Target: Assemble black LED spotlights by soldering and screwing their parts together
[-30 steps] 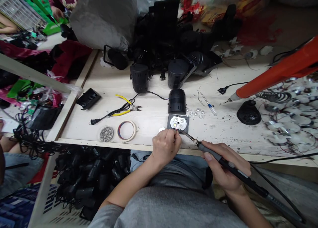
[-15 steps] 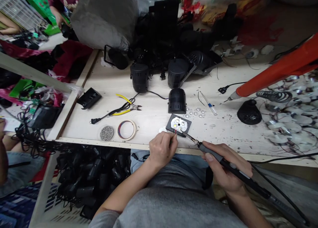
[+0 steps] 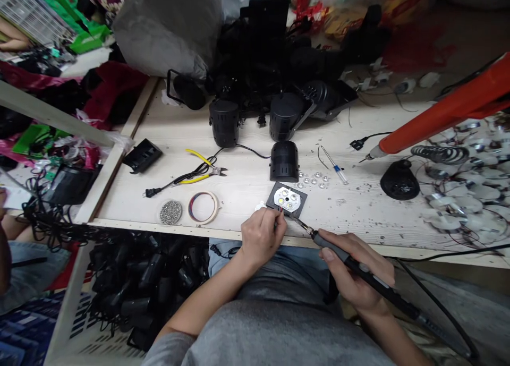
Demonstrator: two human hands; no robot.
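A small dark square LED board (image 3: 287,199) with a white disc of lenses lies near the front edge of the pale worktable (image 3: 239,180). My left hand (image 3: 262,235) is closed at the board's near edge, pinching thin red wires. My right hand (image 3: 354,273) grips a grey soldering iron (image 3: 358,269), held like a pen. Its tip touches the board's near side, right next to the wires.
Black lamp housings (image 3: 284,161) stand behind the board, with small clear lenses (image 3: 313,180) beside them. Yellow cutters (image 3: 201,175), a tape roll (image 3: 203,207) and a dish of screws (image 3: 171,212) lie left. An orange tool (image 3: 446,116) reaches in at the right. Another person's arm (image 3: 6,249) shows at far left.
The board has turned slightly and sits a little askew. Both hands shifted a little, the iron's tip staying at the board's near edge.
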